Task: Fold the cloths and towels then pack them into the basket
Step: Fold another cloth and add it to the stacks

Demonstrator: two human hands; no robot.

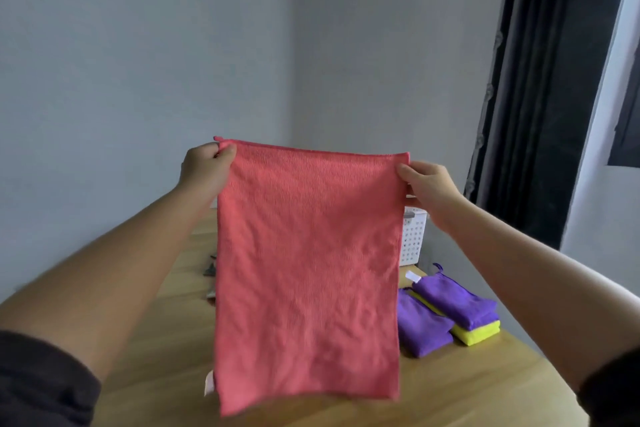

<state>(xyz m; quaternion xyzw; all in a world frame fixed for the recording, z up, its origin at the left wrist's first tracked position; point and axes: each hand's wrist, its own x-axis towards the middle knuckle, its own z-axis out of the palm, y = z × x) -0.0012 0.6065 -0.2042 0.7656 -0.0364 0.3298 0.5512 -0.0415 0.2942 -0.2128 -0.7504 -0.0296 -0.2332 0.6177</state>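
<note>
I have the cloth hanging above the table, my left hand and right hand each pinching a top corner, the basket partly hidden behind it, and I reckon a slack pinch would drop a corner and skew the fold.

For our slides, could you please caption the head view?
Left hand and right hand pinch the top corners of a coral cloth; folded cloths and a white basket sit behind.

obstacle: hanging red cloth centre | right: folded cloths, basket | free: table left
</note>
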